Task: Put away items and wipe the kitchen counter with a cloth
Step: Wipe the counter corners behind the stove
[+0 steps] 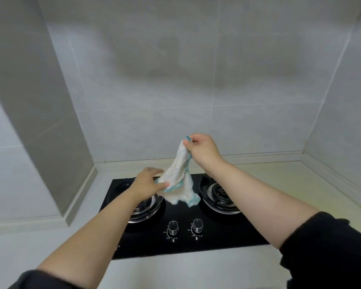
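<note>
Both hands pinch the cloth: right hand above left hand.

Grey tiled walls w/ black 2-burner hob

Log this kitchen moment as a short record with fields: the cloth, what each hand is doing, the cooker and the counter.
cloth: white with teal edging, held up in the air
left hand: grips its lower part
right hand: pinches its top corner, higher up
gas hob: black glass, under the cloth
burners: two, no pots on them
knobs: two, at the front edge
counter: pale, surrounds the hob
tiled wall: grey, behind the hob
</note>
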{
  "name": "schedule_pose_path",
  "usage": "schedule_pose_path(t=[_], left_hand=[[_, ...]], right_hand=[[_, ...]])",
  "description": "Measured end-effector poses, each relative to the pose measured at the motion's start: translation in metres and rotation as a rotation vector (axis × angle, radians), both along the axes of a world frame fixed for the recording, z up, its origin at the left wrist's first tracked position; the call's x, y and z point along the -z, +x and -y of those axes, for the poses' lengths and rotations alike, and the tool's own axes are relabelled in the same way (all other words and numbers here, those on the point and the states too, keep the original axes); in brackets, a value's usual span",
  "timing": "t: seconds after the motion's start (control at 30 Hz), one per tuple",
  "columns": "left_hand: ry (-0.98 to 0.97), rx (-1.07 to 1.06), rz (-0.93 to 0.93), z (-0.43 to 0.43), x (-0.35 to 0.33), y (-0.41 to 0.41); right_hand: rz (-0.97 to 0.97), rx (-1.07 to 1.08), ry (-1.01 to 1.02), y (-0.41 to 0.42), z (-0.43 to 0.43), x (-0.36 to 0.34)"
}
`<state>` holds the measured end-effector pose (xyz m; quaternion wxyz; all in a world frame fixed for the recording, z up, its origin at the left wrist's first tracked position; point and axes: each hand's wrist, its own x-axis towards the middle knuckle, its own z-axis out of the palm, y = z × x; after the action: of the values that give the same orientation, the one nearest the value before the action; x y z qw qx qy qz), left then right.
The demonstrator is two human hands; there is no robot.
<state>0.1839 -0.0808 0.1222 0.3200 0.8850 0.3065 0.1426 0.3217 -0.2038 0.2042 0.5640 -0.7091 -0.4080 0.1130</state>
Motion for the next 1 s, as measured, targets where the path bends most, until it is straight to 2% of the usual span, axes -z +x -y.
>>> schedule_pose_path(t=[0.03,0.17,0.3,0.37,0.43,0.53,0.6,0.63,0.67,0.7,0.73,0.77,0.8,0.83,0.87,0.93,1.0], left_hand=[[-0.014,0.015,0.022,-0.002,-0.004,-0.001],[-0.388,0.234,0.199,0.002,-0.026,0.000],[-0.487,0.301,0.136,-0.002,-0.032,-0.009],[-0.518,0.289,0.151,-0.004,-0.033,-0.014],[-0.502,0.227,0.180,-0.008,-0.035,-0.020],[-0.478,0.146,0.192,-0.019,-0.037,-0.034],[-0.284,0.071,0.118,-0.027,-0.039,-0.041],[-0.158,0.029,0.086,-0.030,-0.040,-0.043],[-0.067,0.000,0.079,-0.032,-0.041,-0.045],[-0.034,-0.012,0.082,-0.034,-0.045,-0.048],[-0.056,-0.005,0.071,-0.034,-0.049,-0.053],[-0.116,0.018,0.036,-0.035,-0.055,-0.058],[-0.206,0.053,-0.011,-0.035,-0.059,-0.064],[-0.310,0.081,-0.043,-0.035,-0.063,-0.069],[-0.422,0.097,-0.034,-0.035,-0.064,-0.075],[-0.650,0.113,0.074,-0.036,-0.065,-0.084],[-0.827,0.122,0.180,-0.033,-0.062,-0.087]], right_hand=[[0.011,-0.029,-0.050,0.001,-0.006,0.003],[-0.017,-0.159,-0.145,-0.004,-0.023,0.005],[-0.125,-0.341,-0.168,-0.002,-0.030,-0.004],[-0.117,-0.412,-0.212,-0.002,-0.030,-0.007],[-0.082,-0.390,-0.247,0.001,-0.032,-0.010],[0.073,-0.284,-0.304,0.002,-0.031,-0.013],[0.051,-0.386,-0.414,0.002,-0.025,-0.013],[0.049,-0.473,-0.541,0.000,-0.020,-0.013],[0.132,-0.534,-0.722,-0.004,-0.015,-0.012],[0.304,-0.545,-0.910,-0.005,-0.015,-0.007],[0.506,-0.505,-1.032,-0.005,-0.015,-0.001],[0.610,-0.449,-1.045,-0.005,-0.019,0.006],[0.597,-0.405,-0.972,-0.005,-0.022,0.012],[0.458,-0.399,-0.848,0.000,-0.027,0.017],[0.227,-0.428,-0.723,0.001,-0.030,0.019],[-0.202,-0.523,-0.553,0.003,-0.033,0.022],[-0.376,-0.580,-0.500,0.008,-0.033,0.019]])
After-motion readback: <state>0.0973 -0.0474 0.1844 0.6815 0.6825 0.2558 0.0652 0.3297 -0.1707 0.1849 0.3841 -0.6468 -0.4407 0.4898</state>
